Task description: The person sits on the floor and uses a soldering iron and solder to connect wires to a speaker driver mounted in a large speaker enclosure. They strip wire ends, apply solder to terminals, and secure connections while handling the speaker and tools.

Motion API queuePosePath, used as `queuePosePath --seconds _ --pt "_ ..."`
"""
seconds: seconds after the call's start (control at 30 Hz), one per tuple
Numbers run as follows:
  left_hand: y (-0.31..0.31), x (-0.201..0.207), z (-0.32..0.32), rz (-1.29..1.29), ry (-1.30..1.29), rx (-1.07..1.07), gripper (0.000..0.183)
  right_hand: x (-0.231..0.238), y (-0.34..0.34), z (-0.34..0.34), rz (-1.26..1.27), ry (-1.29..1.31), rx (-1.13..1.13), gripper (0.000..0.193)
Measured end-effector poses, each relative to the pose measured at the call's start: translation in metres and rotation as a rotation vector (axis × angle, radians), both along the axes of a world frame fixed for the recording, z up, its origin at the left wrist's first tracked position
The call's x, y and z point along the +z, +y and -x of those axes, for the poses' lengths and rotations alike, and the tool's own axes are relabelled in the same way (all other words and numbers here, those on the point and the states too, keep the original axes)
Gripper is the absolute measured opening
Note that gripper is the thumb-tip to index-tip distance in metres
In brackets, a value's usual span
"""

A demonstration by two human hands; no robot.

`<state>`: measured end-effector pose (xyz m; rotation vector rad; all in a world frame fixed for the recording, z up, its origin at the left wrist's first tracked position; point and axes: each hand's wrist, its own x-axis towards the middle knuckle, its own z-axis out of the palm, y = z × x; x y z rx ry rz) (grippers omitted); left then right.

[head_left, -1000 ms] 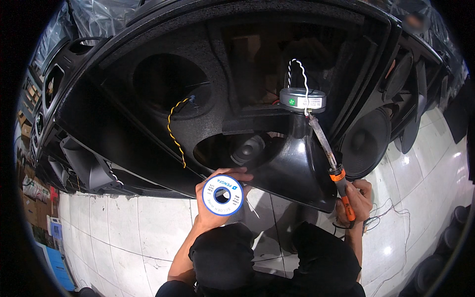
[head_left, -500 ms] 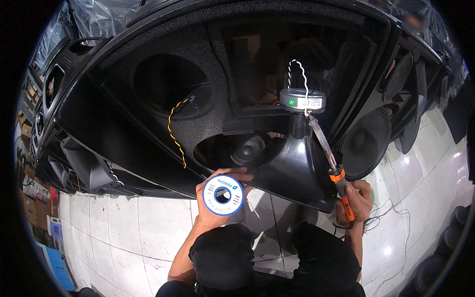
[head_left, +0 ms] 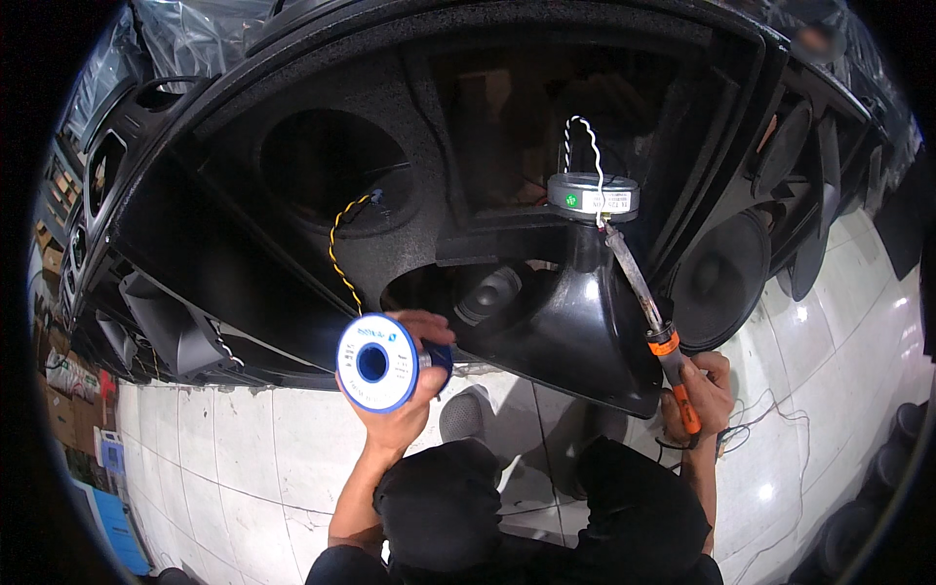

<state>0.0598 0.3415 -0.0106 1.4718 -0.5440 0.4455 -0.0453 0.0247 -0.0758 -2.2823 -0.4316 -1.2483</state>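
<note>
A blue-rimmed spool of solder wire (head_left: 401, 363) with a white label is gripped in my left hand (head_left: 402, 419), in front of the speaker cabinet. My right hand (head_left: 704, 395) holds an orange and black soldering iron (head_left: 663, 343). Its tip points up and left, at the lower edge of a round grey compression driver (head_left: 593, 198). A twisted black and white wire (head_left: 597, 146) loops over this driver and ends close to the iron's tip. The driver sits on a glossy black horn (head_left: 590, 317). I cannot make out whether the tip touches the terminal.
The large black speaker cabinet (head_left: 292, 258) has round openings, with a twisted yellow and black wire (head_left: 334, 249) hanging from one. A speaker cone (head_left: 726, 278) stands at right. Thin cables (head_left: 770, 414) lie on the white tiled floor (head_left: 234, 458). A grey shoe (head_left: 462, 414) is below the cabinet.
My left hand has moved left and slightly up with the solder spool, which is now turned to show its side. My right hand and the soldering iron have hardly moved.
</note>
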Motion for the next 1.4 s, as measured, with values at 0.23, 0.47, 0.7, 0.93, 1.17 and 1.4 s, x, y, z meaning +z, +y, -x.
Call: queuePosePath --seconds 0.23,0.47,0.7,0.93,1.17,1.4 --pt "-0.02 0.051 0.0 -0.247 0.301 0.125 0.026 0.003 0.002 0.001 -0.031 0.0 0.009 0.045" --pt "-0.042 0.058 -0.01 0.031 0.338 -0.089 0.031 0.004 0.002 0.002 -0.018 0.014 -0.005 0.041" --pt "-0.056 0.059 -0.009 -0.095 0.262 -0.04 0.045 0.003 -0.001 0.003 0.002 0.027 -0.002 0.041" --pt "-0.064 0.06 -0.006 -0.211 0.07 0.102 0.05 0.004 0.001 0.001 -0.005 0.008 0.003 0.041" --pt "-0.069 0.058 -0.006 -0.26 0.069 0.114 0.047 0.005 0.001 0.0 0.003 -0.009 0.008 0.044" --pt "-0.069 0.055 -0.002 -0.277 0.065 0.122 0.048 0.002 0.001 0.005 -0.001 0.007 0.011 0.042"
